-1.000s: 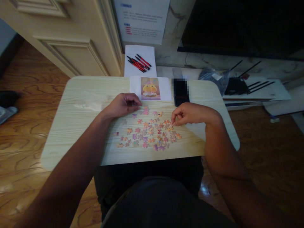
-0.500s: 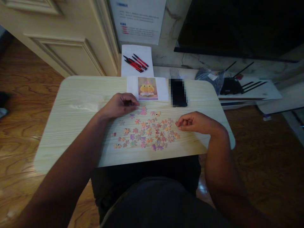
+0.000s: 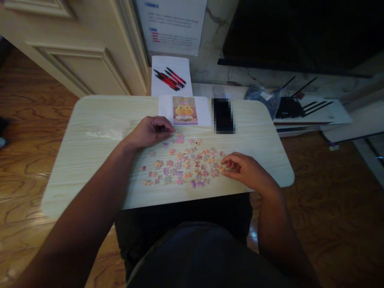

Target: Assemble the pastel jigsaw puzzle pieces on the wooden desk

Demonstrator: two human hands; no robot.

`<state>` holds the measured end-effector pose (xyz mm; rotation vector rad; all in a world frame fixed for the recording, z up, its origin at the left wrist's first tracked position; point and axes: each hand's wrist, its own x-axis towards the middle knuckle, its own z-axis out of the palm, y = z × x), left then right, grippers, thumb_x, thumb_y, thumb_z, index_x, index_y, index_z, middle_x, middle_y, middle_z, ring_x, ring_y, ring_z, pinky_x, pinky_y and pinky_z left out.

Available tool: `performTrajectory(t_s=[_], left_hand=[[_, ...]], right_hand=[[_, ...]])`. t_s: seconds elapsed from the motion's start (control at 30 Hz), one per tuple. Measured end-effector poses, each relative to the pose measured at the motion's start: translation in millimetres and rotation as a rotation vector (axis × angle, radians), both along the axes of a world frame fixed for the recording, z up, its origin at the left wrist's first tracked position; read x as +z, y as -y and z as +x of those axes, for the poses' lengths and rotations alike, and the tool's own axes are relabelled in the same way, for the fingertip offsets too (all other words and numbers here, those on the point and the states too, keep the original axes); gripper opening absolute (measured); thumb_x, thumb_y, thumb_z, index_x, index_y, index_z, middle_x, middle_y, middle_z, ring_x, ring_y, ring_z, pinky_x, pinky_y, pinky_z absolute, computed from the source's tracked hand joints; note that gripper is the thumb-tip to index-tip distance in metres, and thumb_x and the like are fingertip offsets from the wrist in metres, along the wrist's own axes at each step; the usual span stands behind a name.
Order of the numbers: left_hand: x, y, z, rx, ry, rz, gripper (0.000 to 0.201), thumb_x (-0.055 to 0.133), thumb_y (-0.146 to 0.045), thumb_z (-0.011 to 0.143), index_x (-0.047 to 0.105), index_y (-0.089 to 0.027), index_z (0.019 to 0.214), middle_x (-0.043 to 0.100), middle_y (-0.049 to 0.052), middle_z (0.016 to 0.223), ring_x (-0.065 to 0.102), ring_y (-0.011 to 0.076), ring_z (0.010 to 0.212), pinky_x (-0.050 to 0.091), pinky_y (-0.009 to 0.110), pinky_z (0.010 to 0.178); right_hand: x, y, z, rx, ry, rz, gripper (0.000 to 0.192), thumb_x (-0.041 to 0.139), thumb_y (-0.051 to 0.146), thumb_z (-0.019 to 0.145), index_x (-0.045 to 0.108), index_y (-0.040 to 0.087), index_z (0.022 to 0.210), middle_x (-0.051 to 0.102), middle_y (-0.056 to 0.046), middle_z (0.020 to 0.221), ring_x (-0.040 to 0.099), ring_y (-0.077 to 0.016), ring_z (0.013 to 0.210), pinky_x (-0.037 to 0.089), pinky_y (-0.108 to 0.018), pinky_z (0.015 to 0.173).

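Many small jigsaw puzzle pieces (image 3: 186,164) in pink, orange, purple and grey lie loose across the middle of the table (image 3: 99,108). My right hand (image 3: 247,170) is at the right edge of this spread, thumb and index finger closing from two sides on an orange puzzle piece (image 3: 221,168). Just above it lies a pink piece (image 3: 221,153), apart from the fingers. My left hand (image 3: 151,131) rests on the table at the upper left of the pieces, its fingers curled in toward the thumb. What they hold, if anything, is hidden. A pink piece (image 3: 179,139) lies right of its fingertips.
Behind the pieces lies a white sheet (image 3: 204,112) with a picture of a yellow figure. A dark phone-like object (image 3: 223,116), pixelated, is beside it. A clear plastic bag (image 3: 106,129) lies at left. Red pens (image 3: 170,79) and a black router (image 3: 289,107) are beyond the table.
My right hand has moved from the pink piece at the right edge down toward me, to the orange piece. The pink piece is let go. My left hand stays in place.
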<state>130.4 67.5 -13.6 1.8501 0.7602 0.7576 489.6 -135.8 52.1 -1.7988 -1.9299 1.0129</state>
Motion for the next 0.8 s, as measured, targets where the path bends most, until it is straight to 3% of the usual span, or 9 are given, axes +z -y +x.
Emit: performTrajectory(t_s=[0.33,0.8], left_hand=[[2.8,2,4,0.033,0.004,0.019,0.024,0.089,-0.038,0.08,0.083,-0.017,0.09,0.08,0.007,0.09,0.072,0.0158,0.077,0.061,0.029,0.073],[0.4,1,4,0.034,-0.004,-0.001,0.014,0.087,-0.027,0.081,0.083,-0.018,0.091,0.08,0.006,0.09,0.073,0.0161,0.079,0.06,0.031,0.074]], right_hand=[[0.6,6,-9,-0.027,0.044,0.037,0.005,0.074,0.028,0.097,0.076,0.025,0.098,0.074,-0.005,0.097,0.07,-0.0217,0.086,0.057,-0.037,0.082],[-0.1,-1,-15,-0.001,0.06,0.119,0.012,0.071,0.031,0.1,0.081,0.025,0.102,0.079,-0.008,0.1,0.074,-0.0238,0.084,0.06,-0.04,0.082]])
